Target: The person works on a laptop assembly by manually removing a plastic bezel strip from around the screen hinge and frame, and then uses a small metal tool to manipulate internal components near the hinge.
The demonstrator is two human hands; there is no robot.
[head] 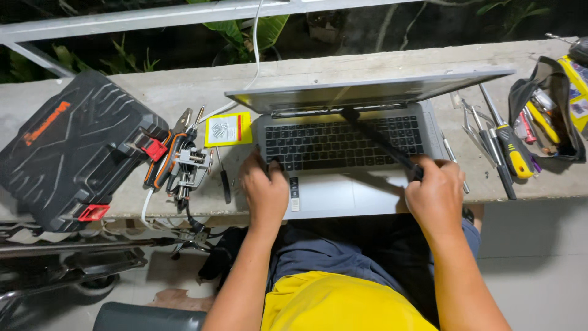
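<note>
The right hand (436,191) grips a black tool (380,142) across the laptop (349,178) keyboard; slipping could scratch keys. Left hand (264,191), fingers curled, steadies the near-left corner.

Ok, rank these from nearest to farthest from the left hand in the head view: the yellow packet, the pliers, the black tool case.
From the left hand:
1. Yellow packet, just up and left of it, beside the laptop.
2. Pliers, farther left on the ledge.
3. Black tool case, at the far left end.
</note>
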